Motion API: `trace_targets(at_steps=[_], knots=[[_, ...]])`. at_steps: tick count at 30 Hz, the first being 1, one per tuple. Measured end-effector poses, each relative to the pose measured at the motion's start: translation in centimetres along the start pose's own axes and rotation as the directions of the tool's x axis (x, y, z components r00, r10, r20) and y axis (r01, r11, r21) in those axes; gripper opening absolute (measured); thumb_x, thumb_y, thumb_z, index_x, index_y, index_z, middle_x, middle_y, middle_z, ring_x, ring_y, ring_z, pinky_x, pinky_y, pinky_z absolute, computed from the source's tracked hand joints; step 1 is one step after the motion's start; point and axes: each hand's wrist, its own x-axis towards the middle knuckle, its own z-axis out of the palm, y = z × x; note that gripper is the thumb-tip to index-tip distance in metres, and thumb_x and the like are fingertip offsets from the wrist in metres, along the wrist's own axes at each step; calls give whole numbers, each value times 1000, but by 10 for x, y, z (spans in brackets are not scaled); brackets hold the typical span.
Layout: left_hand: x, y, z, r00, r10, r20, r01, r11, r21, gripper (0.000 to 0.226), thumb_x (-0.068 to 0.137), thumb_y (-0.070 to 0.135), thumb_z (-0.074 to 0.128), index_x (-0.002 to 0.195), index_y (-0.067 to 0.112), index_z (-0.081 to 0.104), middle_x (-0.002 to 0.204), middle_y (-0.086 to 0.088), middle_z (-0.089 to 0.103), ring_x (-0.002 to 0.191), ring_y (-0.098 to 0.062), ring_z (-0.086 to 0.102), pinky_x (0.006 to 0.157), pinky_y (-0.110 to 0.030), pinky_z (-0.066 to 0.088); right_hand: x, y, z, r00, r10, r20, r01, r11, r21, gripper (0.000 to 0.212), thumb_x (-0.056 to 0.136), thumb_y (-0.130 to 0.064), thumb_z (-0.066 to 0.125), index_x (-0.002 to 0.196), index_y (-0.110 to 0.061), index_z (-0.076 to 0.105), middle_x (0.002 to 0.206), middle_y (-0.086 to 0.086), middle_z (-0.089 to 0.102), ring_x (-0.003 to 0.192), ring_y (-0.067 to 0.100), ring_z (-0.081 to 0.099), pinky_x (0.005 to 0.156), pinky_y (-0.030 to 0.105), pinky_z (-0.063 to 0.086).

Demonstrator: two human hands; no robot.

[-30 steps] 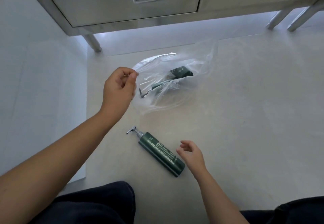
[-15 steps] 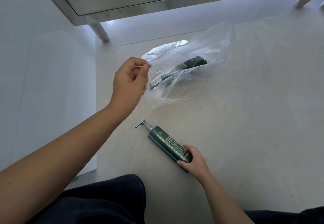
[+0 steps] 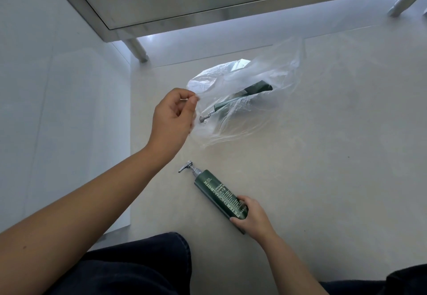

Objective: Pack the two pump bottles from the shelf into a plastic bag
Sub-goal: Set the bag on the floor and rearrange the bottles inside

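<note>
With the left hand [image 3: 172,119] pinching the bag [image 3: 251,100] rim and the right hand [image 3: 253,217] wrapped around the second bottle [image 3: 219,194], the thin rim could slip, closing the mouth.

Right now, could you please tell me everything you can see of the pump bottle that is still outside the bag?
The bottle is a slim dark green cylinder, apparently plastic, with white lettering along its side and a silver pump head at its far end. It lies on its side on the pale floor, pump pointing away and to the left, toward the bag. The right hand grips its base end, fingers wrapped over it. It is not touching the bag.
</note>
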Motion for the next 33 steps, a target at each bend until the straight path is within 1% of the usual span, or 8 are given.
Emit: trace_targets(at_steps=[7, 9, 12, 24, 27, 29, 31, 33], knots=[[-4, 8, -1, 1000, 3, -29, -2, 1000, 16, 19, 91, 11, 51, 75, 21, 53, 40, 11, 47, 38, -6, 37, 39, -17, 32, -12, -19, -20, 998, 46, -31, -41, 989, 143, 52, 67, -19, 75, 115, -18, 56, 102, 0, 62, 88, 13, 58, 72, 14, 40], [-5, 9, 2, 999, 8, -32, -8, 1000, 13, 19, 91, 11, 51, 75, 21, 53, 40, 12, 48, 38, -6, 37, 39, -17, 32, -16, -23, -30, 998, 58, -23, -54, 983, 178, 46, 68, -18, 75, 110, -21, 57, 97, -4, 61, 83, 11, 58, 59, 7, 42], [-6, 9, 3, 1000, 21, -23, -21, 1000, 2, 20, 91, 11, 50, 75, 22, 53, 41, 12, 48, 39, -6, 37, 40, -18, 32, -22, -29, -42, 998, 63, 8, -63, 968, 242, 37, 70, -15, 74, 102, -25, 56, 88, -9, 58, 72, 2, 56, 46, 8, 44], [-6, 12, -8, 993, -12, -116, 4, 998, -70, 18, 91, 12, 50, 76, 20, 55, 41, 12, 48, 42, -5, 39, 41, -16, 35, -53, -56, -88, 998, -60, 30, 44, 921, 386, 37, 68, -13, 77, 101, -21, 62, 92, 5, 66, 75, 8, 62, 65, 11, 48], [-6, 15, -11, 993, -8, -115, 0, 998, -69, 17, 92, 13, 50, 77, 19, 55, 41, 13, 49, 41, -4, 39, 41, -16, 36, -64, -62, -106, 996, -91, 1, 83, 916, 392, 41, 60, -20, 77, 98, -22, 64, 91, 7, 67, 69, 0, 62, 64, 11, 48], [-7, 17, -13, 995, -3, -104, -4, 998, -69, 16, 91, 14, 50, 77, 19, 56, 42, 12, 49, 42, -4, 40, 42, -16, 37, -73, -64, -119, 995, -94, -30, 98, 904, 417, 38, 63, -15, 78, 99, -18, 64, 87, 4, 66, 66, -3, 62, 62, 10, 48], [-8, 17, -14, 996, 7, -88, -12, 998, -60, 16, 91, 15, 51, 77, 20, 56, 43, 12, 49, 43, -3, 41, 43, -16, 37, -80, -63, -131, 994, -95, -54, 109, 887, 449, 34, 69, -5, 75, 100, -15, 64, 88, 3, 67, 71, 2, 63, 62, 11, 49], [-8, 19, -13, 996, 19, -82, -23, 999, -48, 15, 91, 16, 51, 77, 21, 56, 43, 14, 50, 44, -3, 42, 44, -16, 38, -87, -62, -141, 993, -96, -75, 120, 876, 467, 37, 67, -8, 77, 100, -17, 64, 92, 5, 68, 79, 13, 63, 66, 14, 51]])
